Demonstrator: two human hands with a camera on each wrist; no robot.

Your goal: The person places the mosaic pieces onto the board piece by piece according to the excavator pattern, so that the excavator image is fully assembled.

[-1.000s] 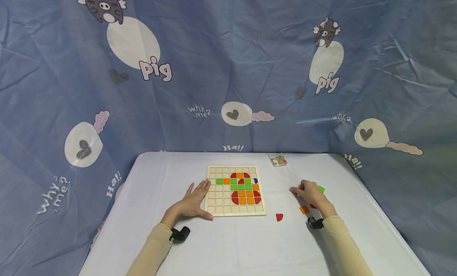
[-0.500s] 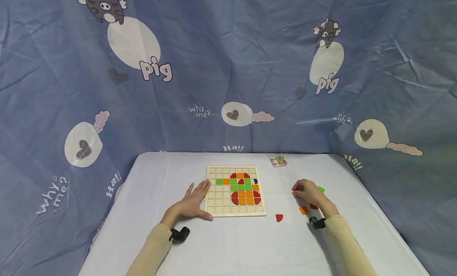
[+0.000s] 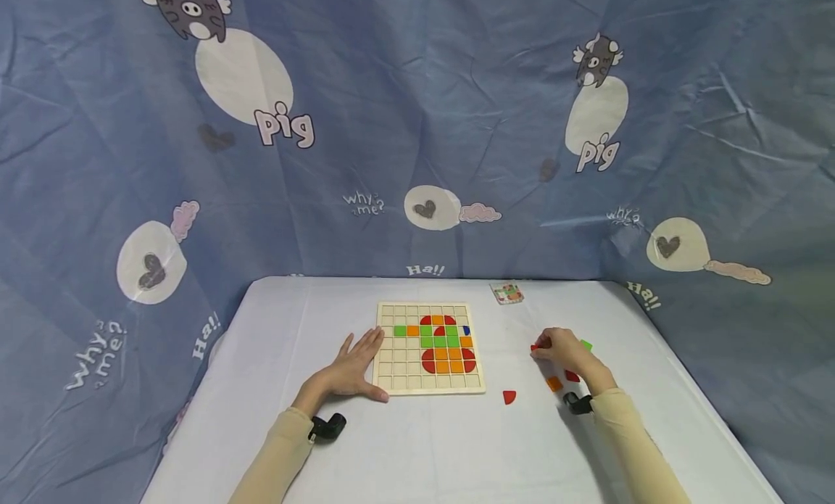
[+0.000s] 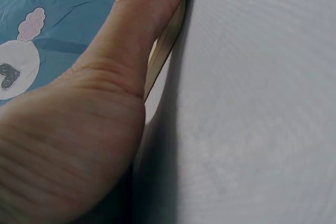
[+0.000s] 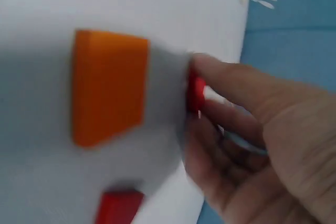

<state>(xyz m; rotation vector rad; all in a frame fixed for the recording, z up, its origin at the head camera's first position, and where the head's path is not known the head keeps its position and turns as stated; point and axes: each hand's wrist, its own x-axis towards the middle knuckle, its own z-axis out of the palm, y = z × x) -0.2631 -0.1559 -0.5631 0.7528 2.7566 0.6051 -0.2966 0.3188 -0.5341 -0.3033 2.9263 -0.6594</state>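
A wooden grid board lies mid-table, partly filled with green, orange, red and blue pieces. My left hand rests along its left edge, fingers spread and thumb by the near corner; in the left wrist view the thumb lies against the board's side. Right of the board, my right hand pinches a small red piece between thumb and fingers, low over the cloth. The fingers cover much of that piece, so its full shape is hidden. An orange square block sits close by.
Another red piece and a green piece lie by the right hand, the green one partly covered. A red quarter-circle lies off the board's near right corner. A patterned card is at the back edge.
My right hand drew its fingertips slightly in, and a red piece now shows at them. The left hand and the board stay as they were.
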